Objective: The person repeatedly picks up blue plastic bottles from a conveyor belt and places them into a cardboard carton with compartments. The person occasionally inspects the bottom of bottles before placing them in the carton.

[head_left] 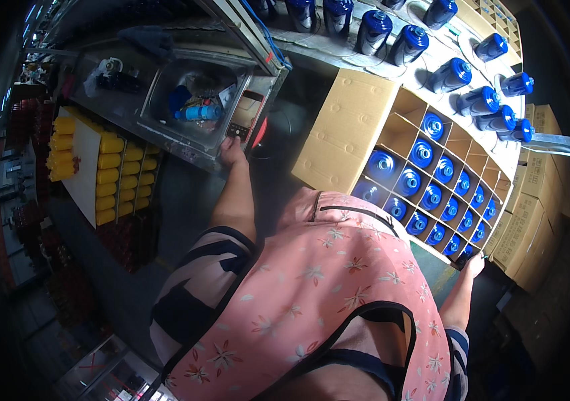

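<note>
My left hand (233, 151) is at the near end of a phone (250, 107) on the metal sink's edge. Its fingers look curled against the phone, whose screen is lit. Off to the right, my right hand (475, 264) is closed at the near right corner of a cardboard box (437, 254), its fingertips partly hidden against the edge. Blue bottles (421, 153) with narrow necks stand upright in the box's divider cells. Several cells on the far side hold no bottle. One long flap (348, 130) lies folded out to the left.
A metal sink (154, 100) holds a light-blue bottle (202, 112) and dark-blue cloth-like stuff. More blue bottles (450, 75) stand on a white work surface (348, 59). Yellow containers (107, 180) are stacked at left. Closed cartons (529, 220) are piled at right.
</note>
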A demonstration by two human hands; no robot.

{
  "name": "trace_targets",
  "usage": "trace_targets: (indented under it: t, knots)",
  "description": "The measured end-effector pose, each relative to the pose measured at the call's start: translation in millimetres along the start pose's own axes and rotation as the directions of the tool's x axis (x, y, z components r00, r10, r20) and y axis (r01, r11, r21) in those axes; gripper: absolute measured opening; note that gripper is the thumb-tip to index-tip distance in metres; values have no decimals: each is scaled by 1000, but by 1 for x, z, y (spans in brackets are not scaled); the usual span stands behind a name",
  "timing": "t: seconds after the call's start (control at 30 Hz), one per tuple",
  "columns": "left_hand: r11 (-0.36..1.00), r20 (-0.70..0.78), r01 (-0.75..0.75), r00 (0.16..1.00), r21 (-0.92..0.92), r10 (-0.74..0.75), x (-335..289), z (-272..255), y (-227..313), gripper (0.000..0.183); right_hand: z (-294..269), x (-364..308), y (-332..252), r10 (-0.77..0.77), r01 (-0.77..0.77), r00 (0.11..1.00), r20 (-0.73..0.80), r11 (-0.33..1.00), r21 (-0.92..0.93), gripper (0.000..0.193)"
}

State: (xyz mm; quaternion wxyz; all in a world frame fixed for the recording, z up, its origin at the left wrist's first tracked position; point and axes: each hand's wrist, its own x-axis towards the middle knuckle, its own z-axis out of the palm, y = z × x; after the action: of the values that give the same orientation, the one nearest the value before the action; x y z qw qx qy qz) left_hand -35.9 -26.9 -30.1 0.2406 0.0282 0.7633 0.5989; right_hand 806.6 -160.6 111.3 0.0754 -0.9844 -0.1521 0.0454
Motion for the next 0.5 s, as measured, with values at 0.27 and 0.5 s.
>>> trace_targets:
  t: [0.27, 0.5]
  knots:
    - [989, -92, 26, 996, 143, -13, -2, 1, 1, 30, -2, -5, -4, -26, 26, 999, -25, 1000, 6, 61]
    - [990, -67, -10, 998, 143, 19, 5, 7, -7, 30, 2, -19, -10, -3, 4, 999, -50, 1000, 29, 60]
